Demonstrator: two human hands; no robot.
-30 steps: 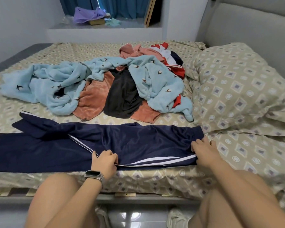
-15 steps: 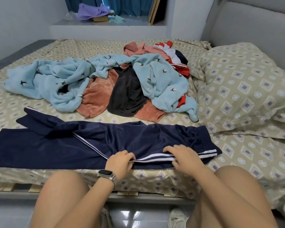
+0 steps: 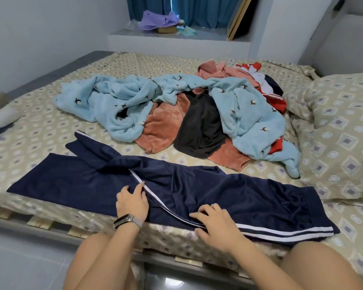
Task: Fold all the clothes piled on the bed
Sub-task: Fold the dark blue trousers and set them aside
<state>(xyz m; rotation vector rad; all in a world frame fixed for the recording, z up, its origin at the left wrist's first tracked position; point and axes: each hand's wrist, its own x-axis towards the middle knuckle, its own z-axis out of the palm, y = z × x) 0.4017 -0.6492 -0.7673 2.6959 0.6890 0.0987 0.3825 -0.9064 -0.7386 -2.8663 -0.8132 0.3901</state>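
Smoothing seems to be the step in hand: navy trousers [image 3: 197, 191] lie spread lengthwise along the near edge of the bed [image 3: 50, 126], one leg laid over the other, white side stripes showing at the near hem. The left hand [image 3: 132, 200] rests on the cloth near the middle, fingers loosely curled with the tips on the white stripe — whether it pinches the stripe or only presses it, I cannot tell. The right hand [image 3: 217, 223] lies open and flat on the stripe nearer the waist end, fingers spread, gripping nothing.

As a judgement, the task is barely begun. No folded garment shows anywhere on the bed, and the trousers are only halved lengthwise, with the crosswise folds left to do. Behind them the pile [image 3: 197, 114] sits untouched — a light blue fleece piece sprawled over rust-coloured, dark grey, pink and red-and-white items, all tangled together beside the pillow [image 3: 344, 126]. Each of those remains to be pulled free, spread and folded.
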